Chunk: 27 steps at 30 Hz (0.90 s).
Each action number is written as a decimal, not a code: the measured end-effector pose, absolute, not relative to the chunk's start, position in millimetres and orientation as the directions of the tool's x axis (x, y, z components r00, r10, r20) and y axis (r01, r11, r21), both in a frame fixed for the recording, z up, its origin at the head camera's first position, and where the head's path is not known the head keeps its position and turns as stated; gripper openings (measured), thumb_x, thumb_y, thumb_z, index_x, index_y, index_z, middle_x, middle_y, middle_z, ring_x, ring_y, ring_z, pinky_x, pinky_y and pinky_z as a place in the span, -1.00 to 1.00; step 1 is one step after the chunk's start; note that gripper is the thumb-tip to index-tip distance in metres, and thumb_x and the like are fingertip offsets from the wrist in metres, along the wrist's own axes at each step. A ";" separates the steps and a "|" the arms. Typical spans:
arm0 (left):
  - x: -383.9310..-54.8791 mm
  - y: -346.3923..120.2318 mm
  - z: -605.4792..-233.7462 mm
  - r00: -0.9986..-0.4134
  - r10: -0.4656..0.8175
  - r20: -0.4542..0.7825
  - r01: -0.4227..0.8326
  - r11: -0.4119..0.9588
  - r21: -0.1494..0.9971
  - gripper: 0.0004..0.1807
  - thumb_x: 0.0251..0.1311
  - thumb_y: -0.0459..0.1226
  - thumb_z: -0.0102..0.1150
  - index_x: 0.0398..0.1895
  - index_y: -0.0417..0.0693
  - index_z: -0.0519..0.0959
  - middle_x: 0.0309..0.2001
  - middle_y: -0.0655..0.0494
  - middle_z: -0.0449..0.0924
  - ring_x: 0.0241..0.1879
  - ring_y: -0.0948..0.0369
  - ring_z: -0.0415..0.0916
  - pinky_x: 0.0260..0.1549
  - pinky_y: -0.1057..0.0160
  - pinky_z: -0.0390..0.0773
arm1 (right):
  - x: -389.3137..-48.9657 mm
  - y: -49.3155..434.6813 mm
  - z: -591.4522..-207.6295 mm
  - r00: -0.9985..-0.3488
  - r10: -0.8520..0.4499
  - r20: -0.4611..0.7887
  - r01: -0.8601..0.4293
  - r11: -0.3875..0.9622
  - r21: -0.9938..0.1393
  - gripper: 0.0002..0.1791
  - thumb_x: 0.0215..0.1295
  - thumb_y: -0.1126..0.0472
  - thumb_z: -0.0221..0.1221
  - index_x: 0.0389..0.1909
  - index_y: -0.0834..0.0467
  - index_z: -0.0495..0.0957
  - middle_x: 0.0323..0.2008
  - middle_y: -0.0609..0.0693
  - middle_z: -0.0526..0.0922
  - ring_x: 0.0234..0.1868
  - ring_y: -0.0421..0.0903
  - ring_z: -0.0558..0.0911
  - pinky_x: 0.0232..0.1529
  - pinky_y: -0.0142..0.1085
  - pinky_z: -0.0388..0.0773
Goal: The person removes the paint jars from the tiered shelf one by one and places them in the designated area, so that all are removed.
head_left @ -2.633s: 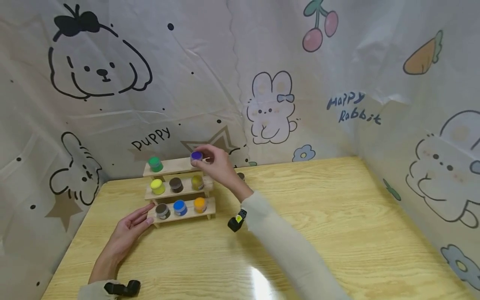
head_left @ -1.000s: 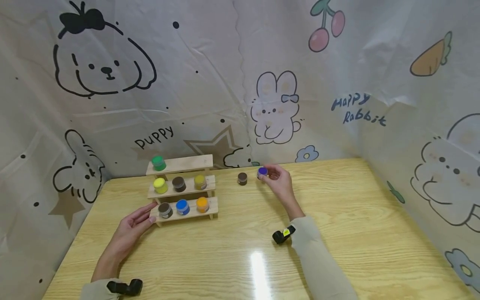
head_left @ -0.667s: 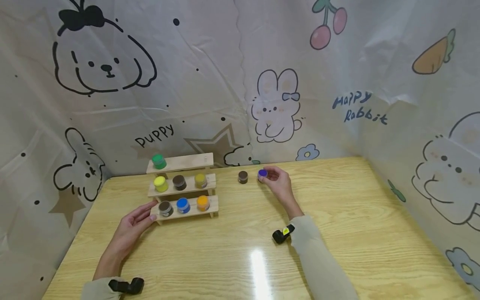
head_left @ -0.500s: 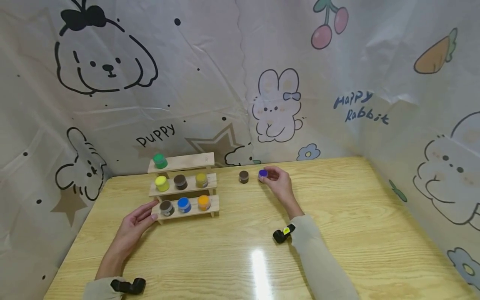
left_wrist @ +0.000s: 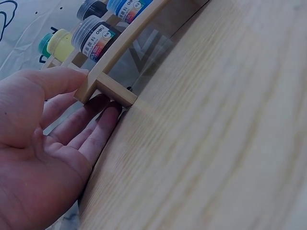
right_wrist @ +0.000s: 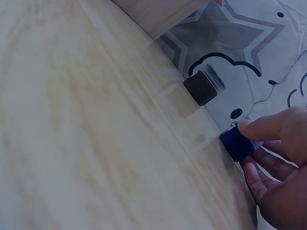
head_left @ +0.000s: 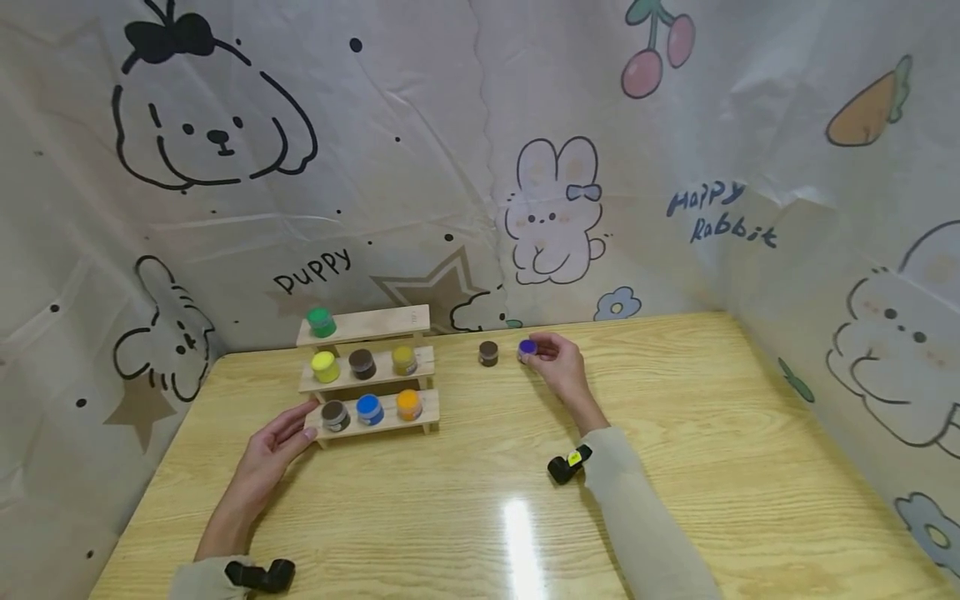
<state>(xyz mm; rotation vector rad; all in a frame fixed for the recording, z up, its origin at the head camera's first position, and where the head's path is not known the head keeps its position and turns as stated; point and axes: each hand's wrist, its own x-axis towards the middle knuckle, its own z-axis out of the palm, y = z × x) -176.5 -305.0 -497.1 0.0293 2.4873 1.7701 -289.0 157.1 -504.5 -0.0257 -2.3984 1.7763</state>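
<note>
A three-step wooden display stand (head_left: 381,325) stands at the back left of the table, bearing small paint jars. My left hand (head_left: 264,454) holds the left end of its lowest step; in the left wrist view the thumb lies on the corner, with fingers by the leg (left_wrist: 115,90). On the table to the right of the stand, my right hand (head_left: 561,368) grips a purple-lidded paint jar (head_left: 527,350) between thumb and fingers. That jar (right_wrist: 236,143) looks dark blue in the right wrist view and touches the tabletop. A dark brown jar (head_left: 488,353) sits just left of it, apart.
The top step bears a green jar (head_left: 321,322). Yellow (head_left: 326,367), dark brown (head_left: 362,363) and olive-yellow (head_left: 404,360) jars fill the middle; dark grey-brown (head_left: 335,415), blue (head_left: 370,409) and orange (head_left: 408,404) ones the lowest. Patterned cloth (head_left: 420,200) hangs behind the table (head_left: 465,500).
My right hand has carried the purple-lidded jar from the top step's right end to the table, right of the loose brown jar. Over the last second both hands have hardly moved.
</note>
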 end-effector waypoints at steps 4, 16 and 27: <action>-177.0 -304.7 -496.1 -0.996 0.068 -0.062 -0.037 0.317 0.948 -0.28 0.51 -0.01 0.13 0.57 -0.16 0.24 0.55 -0.18 0.17 0.52 -0.17 0.07 0.09 0.64 0.35 | -289.5 157.7 -501.8 -0.987 0.107 0.119 -0.083 0.295 -0.952 -0.57 0.23 0.42 0.40 0.13 0.33 0.61 0.07 0.27 0.68 0.11 0.15 0.65 0.14 -0.15 0.61; -176.5 -305.7 -497.8 -0.996 0.076 -0.051 -0.025 0.313 0.949 -0.30 0.51 -0.03 0.13 0.56 -0.17 0.26 0.55 -0.19 0.18 0.51 -0.15 0.11 0.09 0.64 0.36 | -282.1 166.5 -489.2 -0.990 0.073 0.119 -0.094 0.284 -0.954 -0.50 0.28 0.35 0.38 0.22 0.37 0.54 0.17 0.27 0.61 0.19 0.19 0.59 0.23 -0.08 0.55; -175.6 -303.8 -495.4 -0.996 0.063 -0.059 -0.036 0.323 0.946 -0.31 0.52 -0.03 0.13 0.56 -0.16 0.25 0.55 -0.17 0.19 0.50 -0.14 0.13 0.08 0.64 0.36 | -268.5 144.2 -445.5 -0.961 -0.047 0.274 -0.277 0.243 -0.930 -0.57 0.38 0.28 0.33 0.22 0.30 0.56 0.20 0.26 0.60 0.21 0.17 0.56 0.22 0.04 0.53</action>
